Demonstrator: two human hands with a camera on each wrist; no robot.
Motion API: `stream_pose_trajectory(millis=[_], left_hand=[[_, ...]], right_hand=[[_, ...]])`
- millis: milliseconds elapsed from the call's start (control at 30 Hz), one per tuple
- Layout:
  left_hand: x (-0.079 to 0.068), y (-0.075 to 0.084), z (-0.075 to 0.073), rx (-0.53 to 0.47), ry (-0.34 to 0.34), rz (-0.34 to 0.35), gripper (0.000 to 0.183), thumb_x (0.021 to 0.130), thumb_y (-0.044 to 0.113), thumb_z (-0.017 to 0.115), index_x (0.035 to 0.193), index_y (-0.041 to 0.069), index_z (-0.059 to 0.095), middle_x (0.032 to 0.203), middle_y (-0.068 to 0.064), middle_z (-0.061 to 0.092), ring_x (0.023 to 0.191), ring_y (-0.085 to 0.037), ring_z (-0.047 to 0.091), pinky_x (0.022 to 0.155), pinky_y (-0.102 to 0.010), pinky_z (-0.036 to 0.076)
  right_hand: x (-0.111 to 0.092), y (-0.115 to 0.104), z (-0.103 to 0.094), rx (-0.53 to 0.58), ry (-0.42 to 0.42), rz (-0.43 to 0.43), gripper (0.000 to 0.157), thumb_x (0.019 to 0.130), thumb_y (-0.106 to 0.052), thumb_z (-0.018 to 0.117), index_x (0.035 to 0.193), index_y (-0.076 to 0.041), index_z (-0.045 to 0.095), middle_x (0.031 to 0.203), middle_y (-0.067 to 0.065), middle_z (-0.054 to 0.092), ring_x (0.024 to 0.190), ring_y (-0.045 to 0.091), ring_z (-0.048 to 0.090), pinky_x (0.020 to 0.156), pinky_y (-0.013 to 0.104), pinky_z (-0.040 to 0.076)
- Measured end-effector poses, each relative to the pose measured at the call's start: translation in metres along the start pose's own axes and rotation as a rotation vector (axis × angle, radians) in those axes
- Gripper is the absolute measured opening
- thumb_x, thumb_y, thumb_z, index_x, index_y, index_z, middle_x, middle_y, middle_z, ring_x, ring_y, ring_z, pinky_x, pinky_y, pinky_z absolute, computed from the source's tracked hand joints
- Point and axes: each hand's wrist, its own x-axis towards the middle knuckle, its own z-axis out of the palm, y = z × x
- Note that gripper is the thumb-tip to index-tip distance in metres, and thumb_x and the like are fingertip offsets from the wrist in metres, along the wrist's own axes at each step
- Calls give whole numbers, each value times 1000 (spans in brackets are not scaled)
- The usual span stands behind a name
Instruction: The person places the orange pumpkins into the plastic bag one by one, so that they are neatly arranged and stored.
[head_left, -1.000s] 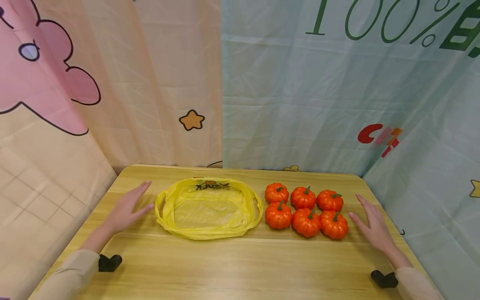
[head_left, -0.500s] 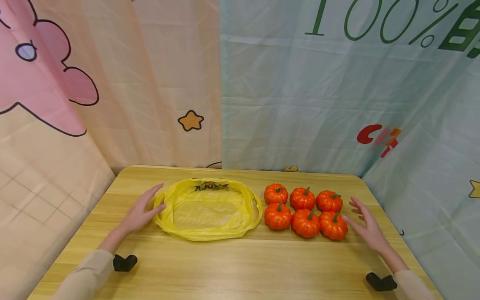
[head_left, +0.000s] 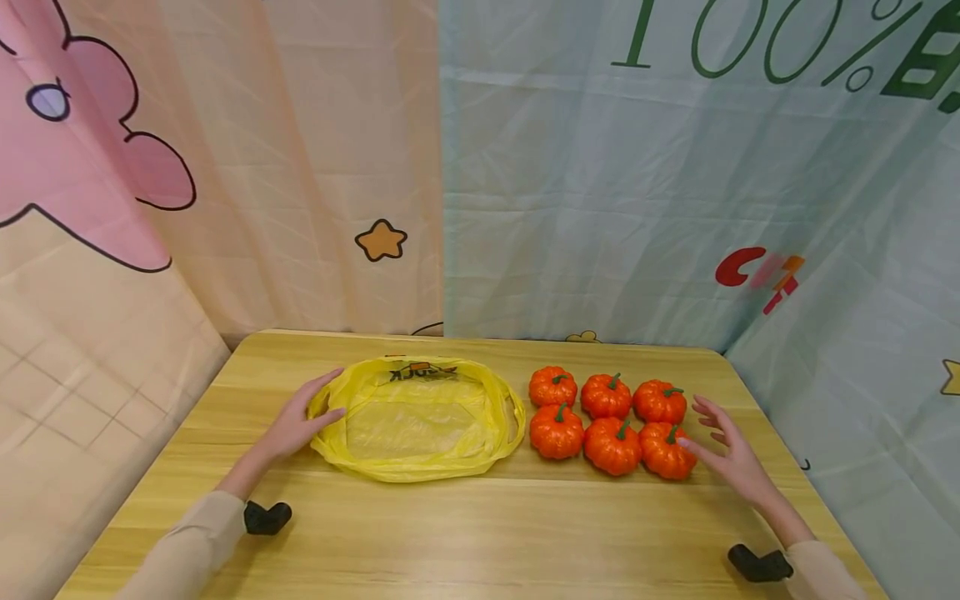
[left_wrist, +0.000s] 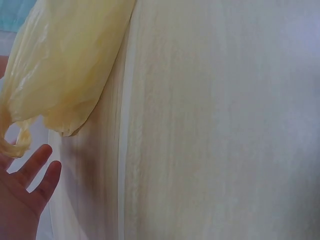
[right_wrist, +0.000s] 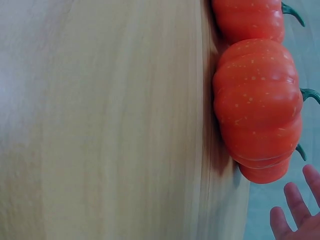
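Observation:
A yellow plastic bag [head_left: 416, 429] lies spread open on the table, its mouth facing up and dark print on the far inner wall. My left hand [head_left: 297, 419] is at its left end, thumb and fingers spread around the left handle loop. In the left wrist view the fingers of my left hand [left_wrist: 25, 192] are extended just below the bag's handle [left_wrist: 19, 147]. To the bag's right sit several small orange pumpkins with green stems in two rows. My right hand [head_left: 729, 454], fingers loosely bent, is beside the front right pumpkin [head_left: 667, 452], thumb overlapping its edge. Nothing is in its grasp.
The light wooden table [head_left: 480, 533] reaches back to a printed curtain [head_left: 570, 208]. More curtain hangs along both sides. A black wrist mount [head_left: 267, 518] is on the left forearm and another black mount [head_left: 759, 564] on the right.
My left hand has moved right, from beside the bag to its left handle. My right hand has come left toward the front right pumpkin, its fingers bending a little. Bag and pumpkins stay put.

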Motion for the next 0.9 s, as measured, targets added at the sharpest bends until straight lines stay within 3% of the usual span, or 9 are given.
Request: stream_pose_trajectory(millis=[67,233,433,633,900], left_hand=[[1,0,2,-1,3,-4,67,92,29,64,149,11,34,152,-25,30,139,-48,24,107,-71,19],[2,-4,5,-6,10,14,64,91,23,66,146,7,38,148,-27,33,137,-49,26,106,-71,20],[5,-8,8,-15,22,51,63,88,15,68,144,4,41,144,-27,36,133,-47,29,105,-71,21],[6,-7,8,-5,27,66,59,88,11,68,141,2,43,142,-28,36,130,-47,30,104,-71,23],[7,-10,10,-7,29,93,57,88,6,66,140,2,44,141,-28,36,130,-46,31,103,-71,23]], right_hand=[[-1,0,0,6,-7,3,72,88,-8,67,149,-5,29,135,-19,40,111,-10,36,84,15,32],[-2,0,1,16,-16,9,72,87,-8,69,148,-4,31,138,-11,41,112,-12,36,85,13,32],[-3,3,3,42,-21,-2,71,85,-6,70,145,-1,34,135,-21,40,112,-11,38,85,8,33],[-3,3,4,54,-39,5,71,85,-5,71,145,0,34,135,-13,42,112,-11,39,86,5,34],[-5,4,6,87,-55,-8,70,83,-2,71,142,4,35,131,-22,42,111,-9,43,86,4,36]])
